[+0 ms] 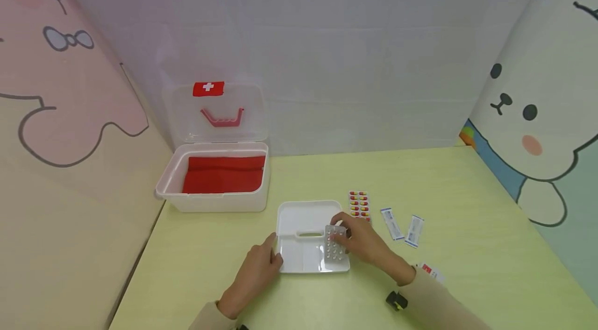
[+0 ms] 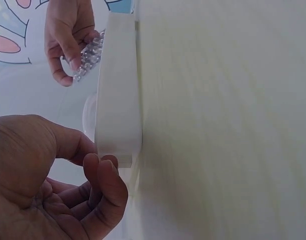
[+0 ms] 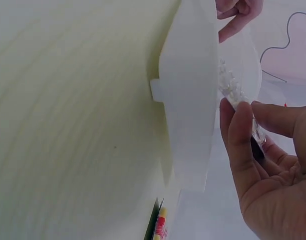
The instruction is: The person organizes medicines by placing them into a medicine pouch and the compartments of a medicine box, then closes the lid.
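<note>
A white divided tray [image 1: 303,211] with a handle slot across its middle lies on the table. At its left edge is my left hand [image 1: 257,266]; in the left wrist view, the thumb and fingers [image 2: 113,192] grip the tray's corner. My right hand [image 1: 362,239] pinches a silver blister pack [image 1: 334,250] between thumb and fingers. That pack, with rows of clear bubbles, is tilted over the tray's right part. Behind the right hand lies a blister pack of red and yellow capsules [image 1: 358,200], partly covered by the hand.
An open white first-aid box [image 1: 217,202] with red lining stands at the back left, its clear lid [image 1: 254,112] raised. To the right lie two small white packets, one [image 1: 392,224] beside the other [image 1: 414,231]. A red-and-white item [image 1: 432,271] shows by my right sleeve.
</note>
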The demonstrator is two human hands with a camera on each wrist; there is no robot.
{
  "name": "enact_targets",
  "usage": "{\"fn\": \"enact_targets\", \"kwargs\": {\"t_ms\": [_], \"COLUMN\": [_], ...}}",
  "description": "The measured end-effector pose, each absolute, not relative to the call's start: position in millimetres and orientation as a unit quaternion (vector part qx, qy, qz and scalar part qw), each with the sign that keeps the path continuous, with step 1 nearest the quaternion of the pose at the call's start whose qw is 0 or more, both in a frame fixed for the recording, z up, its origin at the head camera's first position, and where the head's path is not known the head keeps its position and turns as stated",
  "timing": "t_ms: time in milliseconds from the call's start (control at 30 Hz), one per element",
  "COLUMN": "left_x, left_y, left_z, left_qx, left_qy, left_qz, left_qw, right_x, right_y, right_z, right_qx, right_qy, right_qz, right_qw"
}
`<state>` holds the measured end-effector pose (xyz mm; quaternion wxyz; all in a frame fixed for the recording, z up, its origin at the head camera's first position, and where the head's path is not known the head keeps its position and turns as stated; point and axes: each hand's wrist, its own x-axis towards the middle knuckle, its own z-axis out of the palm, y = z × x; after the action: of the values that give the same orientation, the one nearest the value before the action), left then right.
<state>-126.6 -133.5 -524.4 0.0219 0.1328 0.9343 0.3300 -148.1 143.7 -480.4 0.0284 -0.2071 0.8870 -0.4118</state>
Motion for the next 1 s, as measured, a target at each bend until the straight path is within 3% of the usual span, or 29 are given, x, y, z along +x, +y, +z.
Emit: {"fn": "enact_targets", "kwargs": {"t_ms": [167, 533, 833, 1000], "left_x": [-126.2, -126.4, -126.6, -126.9], "left_y": [-133.9, -133.7, -133.5, -133.8], "left_z": [-524.5, -525.3, -522.5, -523.1], "left_qx": [0.134, 0.135, 0.132, 0.135], "left_qy": [0.934, 0.933, 0.934, 0.934], "left_qz": [0.331, 0.332, 0.331, 0.330], "left_qw": [0.022, 0.021, 0.026, 0.028], "right_x": [-145.2, -142.8, -145.2, -148.7], "right_y": [139.6, 134.6, 139.6, 148.0], "right_z": [-486.3, -495.7, -489.4, -481.0], "right_qx": [-0.229, -0.223, -0.180, -0.178], "right_qy": [0.898, 0.943, 0.957, 0.954], "right_qz": [-0.375, -0.236, -0.224, -0.234], "right_qw": [0.033, -0.074, -0.045, -0.059]}}
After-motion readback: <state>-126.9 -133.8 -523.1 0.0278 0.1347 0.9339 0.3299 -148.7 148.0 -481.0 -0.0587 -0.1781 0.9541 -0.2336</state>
